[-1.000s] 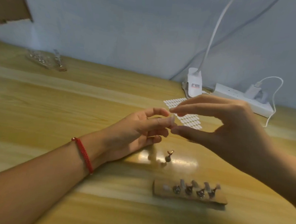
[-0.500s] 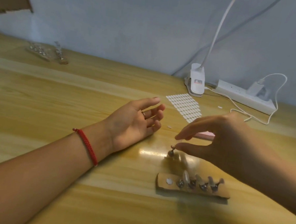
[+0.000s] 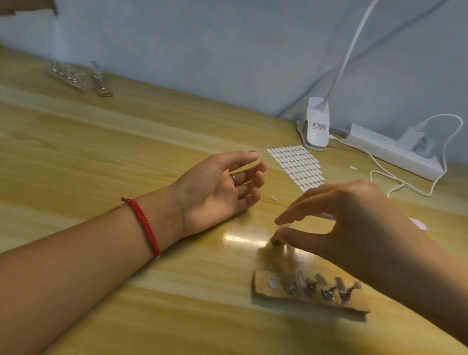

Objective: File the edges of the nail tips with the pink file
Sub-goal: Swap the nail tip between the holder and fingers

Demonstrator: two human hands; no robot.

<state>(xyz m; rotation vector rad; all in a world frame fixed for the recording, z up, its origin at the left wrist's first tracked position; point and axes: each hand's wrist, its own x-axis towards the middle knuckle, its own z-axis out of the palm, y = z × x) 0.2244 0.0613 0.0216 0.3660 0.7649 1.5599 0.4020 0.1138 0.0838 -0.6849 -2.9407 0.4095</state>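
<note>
Holder (image 3: 261,292) of nail tips (image 3: 320,279) on stands (image 3: 327,294); left hand (image 3: 213,192) slack, empty; right hand (image 3: 360,224), grip unclear

Soft, warm, rather dim light comes from overhead, leaving a bright streak of glare (image 3: 244,239) on the glossy counter (image 3: 93,148) and a diffuse shadow beneath the right grip (image 3: 360,224), whose fingertips (image 3: 282,222) are smeared by motion blur. The nail-tip block (image 3: 310,298) looks soft and grainy. Wide-angle distortion bows the counter's far edge; the wall (image 3: 207,40) reads flat and bluish.
</note>
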